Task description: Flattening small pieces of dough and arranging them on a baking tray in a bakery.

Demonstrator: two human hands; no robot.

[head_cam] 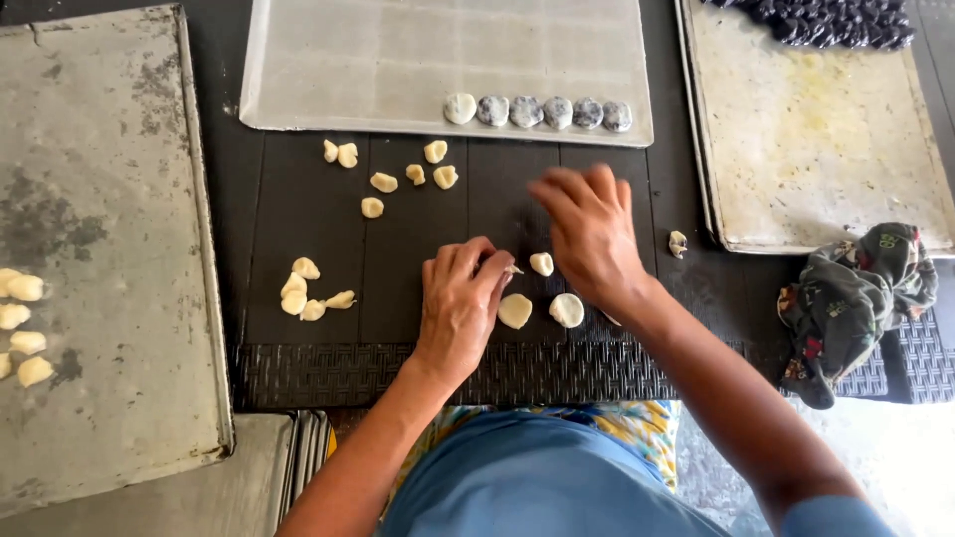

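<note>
My left hand (460, 303) rests palm down on the dark table, its fingertips pinching a small bit of pale dough (511, 268). My right hand (589, 231) hovers just beyond it, fingers curled and spread, holding nothing I can see. Between and below the hands lie three flattened dough rounds (515, 311), (567, 309), (541, 264). Loose dough lumps (413, 174) lie farther back, and another cluster (306, 291) lies to the left.
A pale tray (398, 60) at the back carries a row of filled, dark-mottled balls (542, 111). A worn metal tray (826, 149) with dark pieces (836, 20) sits at right, a crumpled cloth (856, 298) beside it. A big grey tray (99, 249) at left holds dough pieces (20, 318).
</note>
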